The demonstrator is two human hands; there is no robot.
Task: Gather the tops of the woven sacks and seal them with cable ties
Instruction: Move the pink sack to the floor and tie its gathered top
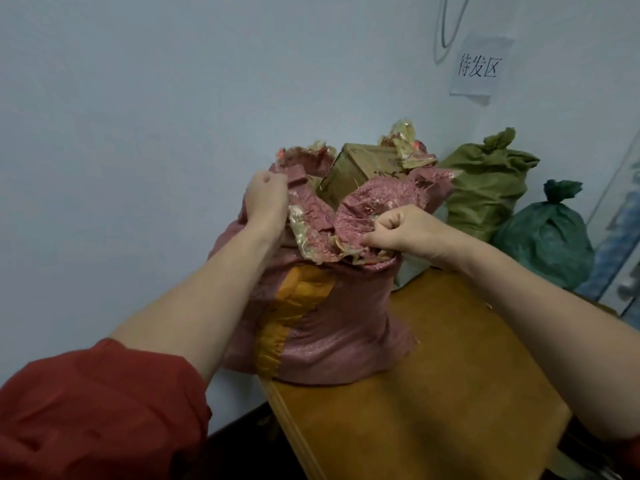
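A pink woven sack [341, 327] with a yellow stripe stands on the wooden table [450, 393], its top open and ragged. A brown cardboard box [356, 168] sticks out of the mouth. My left hand [266, 199] grips the sack's left rim. My right hand [403, 228] pinches the near right flap of the rim with curled fingers. No cable tie is visible.
Behind on the right stand an olive green sack [488, 192] and a dark green sack [547, 237], both gathered at the top. The pale wall is close behind, with a paper sign [479, 67]. The table's left edge runs near the wall.
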